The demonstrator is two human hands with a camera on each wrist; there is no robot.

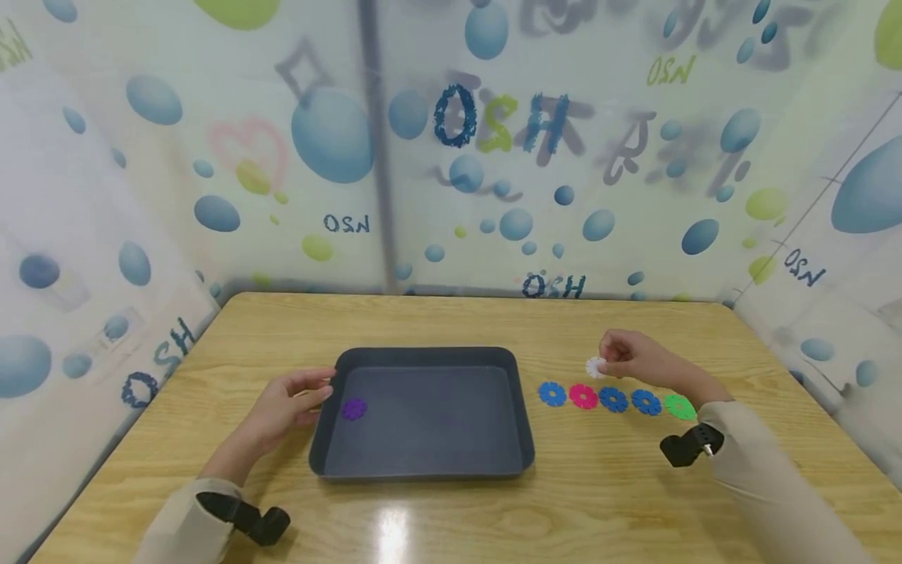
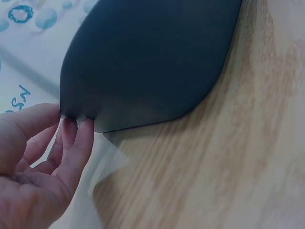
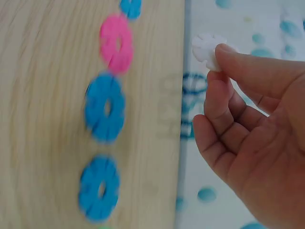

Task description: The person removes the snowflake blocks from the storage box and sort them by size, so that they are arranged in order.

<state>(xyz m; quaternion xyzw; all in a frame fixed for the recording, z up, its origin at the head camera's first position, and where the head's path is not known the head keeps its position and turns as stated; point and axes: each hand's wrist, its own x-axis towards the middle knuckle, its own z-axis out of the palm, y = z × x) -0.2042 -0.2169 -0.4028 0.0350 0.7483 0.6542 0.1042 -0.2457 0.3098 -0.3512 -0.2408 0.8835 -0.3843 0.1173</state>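
Observation:
My left hand [image 1: 285, 403] holds the left side of a dark grey tray [image 1: 423, 476], its thumb and fingertips at the rim. In the left wrist view those fingers [image 2: 86, 136] meet the edge of the tray's outer wall [image 2: 152, 62]. Inside the tray, near its left wall, lies a purple notched disc [image 1: 355, 409]. My right hand [image 1: 637, 360] pinches a white notched plastic disc [image 3: 206, 49] between thumb and forefinger, raised over the table beyond a row of similar discs. The other right fingers are curled toward the palm.
Right of the tray, the row on the wooden table [image 1: 423, 517] runs blue disc [image 1: 553, 394], pink disc [image 1: 583, 396], two more blue discs [image 1: 613, 399], then a green disc [image 1: 680, 406]. A patterned curtain [image 1: 451, 196] stands behind the table and along both sides.

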